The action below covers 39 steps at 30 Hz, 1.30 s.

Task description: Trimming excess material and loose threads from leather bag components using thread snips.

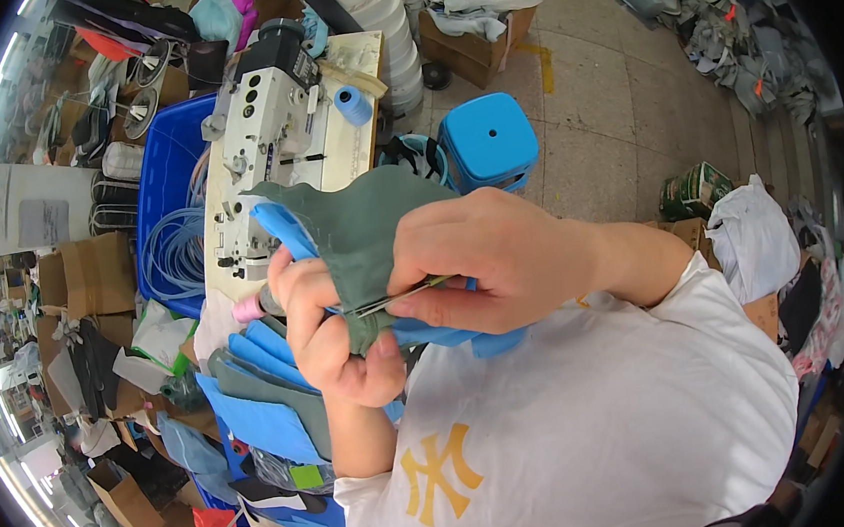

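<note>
My left hand is closed on a dark green fabric piece with a bright blue fabric part along its edge. The cloth stands up above my fingers and hangs partly behind my right hand. In my right hand, thumb and fingers pinch a slim two-pronged metal tool. Its tips meet the green cloth just above my left thumb. Whether it is tweezers or thread snips I cannot tell. More blue cloth shows below my right hand.
A white sewing machine stands on a pale table with a blue thread cone. Left of it is a blue bin with coiled tubing. Stacked blue and green cloth pieces lie beside my left arm. A blue stool stands on the floor beyond.
</note>
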Tool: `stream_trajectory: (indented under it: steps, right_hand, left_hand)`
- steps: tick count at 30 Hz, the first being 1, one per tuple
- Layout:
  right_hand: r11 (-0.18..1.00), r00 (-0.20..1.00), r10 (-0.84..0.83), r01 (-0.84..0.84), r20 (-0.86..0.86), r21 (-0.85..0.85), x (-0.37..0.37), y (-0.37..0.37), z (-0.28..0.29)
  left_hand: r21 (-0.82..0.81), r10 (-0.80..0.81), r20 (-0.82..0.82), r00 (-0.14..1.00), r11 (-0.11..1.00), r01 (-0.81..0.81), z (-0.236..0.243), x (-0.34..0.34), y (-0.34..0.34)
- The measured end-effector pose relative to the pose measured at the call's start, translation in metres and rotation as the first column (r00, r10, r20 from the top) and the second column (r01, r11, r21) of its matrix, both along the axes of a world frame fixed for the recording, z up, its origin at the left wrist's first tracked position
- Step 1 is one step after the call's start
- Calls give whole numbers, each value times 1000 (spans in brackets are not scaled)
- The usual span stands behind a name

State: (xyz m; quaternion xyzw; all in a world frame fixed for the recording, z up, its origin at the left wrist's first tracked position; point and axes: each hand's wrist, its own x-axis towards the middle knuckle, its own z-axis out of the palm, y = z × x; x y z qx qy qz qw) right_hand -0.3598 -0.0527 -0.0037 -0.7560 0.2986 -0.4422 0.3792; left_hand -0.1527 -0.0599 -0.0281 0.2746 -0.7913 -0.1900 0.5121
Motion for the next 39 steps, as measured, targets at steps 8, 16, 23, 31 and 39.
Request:
stream_trajectory:
  steps: [8, 16, 23, 31, 39]
  right_hand:
    - [999, 999, -25, 26, -38, 33, 1, 6, 3]
    - [1000, 1000, -1, 1, 19, 3, 4, 7, -2]
    - [999, 999, 26, -27, 42, 19, 8, 9, -1]
    - [999, 933, -30, 13, 358, 50, 12, 8, -5]
    - [999, 980, 0, -9, 198, 41, 17, -7, -13]
  left_hand:
    - [0, -18, -2, 1000, 1000, 18, 1, -2, 1]
    - [39, -8, -42, 999, 999, 10, 4, 3, 7]
    - [18, -30, -36, 999, 999, 30, 4, 7, 8]
    - [71, -95, 23, 995, 993, 93, -3, 3, 11]
    - [83, -76, -30, 997, 993, 79, 2, 5, 9]
